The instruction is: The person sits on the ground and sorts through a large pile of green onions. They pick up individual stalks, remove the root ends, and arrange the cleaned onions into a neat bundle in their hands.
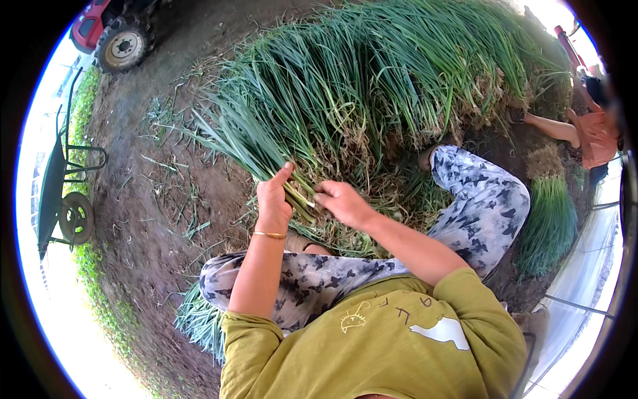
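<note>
My left hand (274, 196), with a gold-coloured bangle at the wrist, is closed around a small bunch of green onions (244, 142). Their leaves fan out towards the upper left and their pale stem ends point down to the right. At those stem ends, my right hand (343, 203) pinches a stalk between thumb and fingers. Just beyond both hands lies a long heap of green onions (369, 75), leaves away from me and brown, dry roots towards me. Loose peelings and leaf scraps (359, 239) cover the ground between my legs.
A wheelbarrow (52, 194) stands at the far left, a red tractor's wheel (123, 46) at the upper left. Another person in an orange top (598, 137) sits at the right, near a bundle of green onions (547, 224). More onion leaves (202, 319) lie beside my left knee.
</note>
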A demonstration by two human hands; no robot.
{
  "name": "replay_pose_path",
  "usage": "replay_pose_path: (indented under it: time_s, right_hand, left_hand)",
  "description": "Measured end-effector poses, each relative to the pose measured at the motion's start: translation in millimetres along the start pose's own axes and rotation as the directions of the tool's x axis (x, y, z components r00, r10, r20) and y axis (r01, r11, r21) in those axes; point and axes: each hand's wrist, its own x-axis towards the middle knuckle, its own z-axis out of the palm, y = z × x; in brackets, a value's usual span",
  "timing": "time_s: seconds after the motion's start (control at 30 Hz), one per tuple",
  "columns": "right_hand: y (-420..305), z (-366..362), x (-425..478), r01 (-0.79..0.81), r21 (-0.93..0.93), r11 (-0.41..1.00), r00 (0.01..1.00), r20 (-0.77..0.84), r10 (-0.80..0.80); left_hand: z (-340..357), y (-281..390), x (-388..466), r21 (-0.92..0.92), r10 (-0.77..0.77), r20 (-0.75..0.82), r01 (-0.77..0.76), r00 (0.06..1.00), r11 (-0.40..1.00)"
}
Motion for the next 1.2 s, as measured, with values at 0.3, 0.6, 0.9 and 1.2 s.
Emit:
replay_pose_path:
  time_s: [0.3, 0.6, 0.9, 1.2]
  right_hand:
    - [77, -11, 124, 0.025, -0.438, 0.899, 0.890, -0.399, -0.219]
    - [70, -38, 147, -0.074, -0.153, 0.985, 0.934, -0.356, 0.014]
    - [31, -113, 70, 0.155, 0.102, 0.983, 0.860, -0.503, -0.083]
    - [55, -27, 4, 0.285, -0.137, 0.949, 0.818, -0.481, -0.315]
  left_hand:
    - [-31, 62, -6, -0.244, 0.218, 0.019, -0.207, 0.976, 0.947]
    - [-47, 49, 12, -0.413, 0.029, 0.212, 0.063, 0.977, 0.908]
    - [-16, 30, 15, -0.328, -0.036, 0.146, 0.082, 0.989, 0.941]
    - [42, -20, -1, 0.012, -0.122, 0.159, 0.121, 0.980, 0.993]
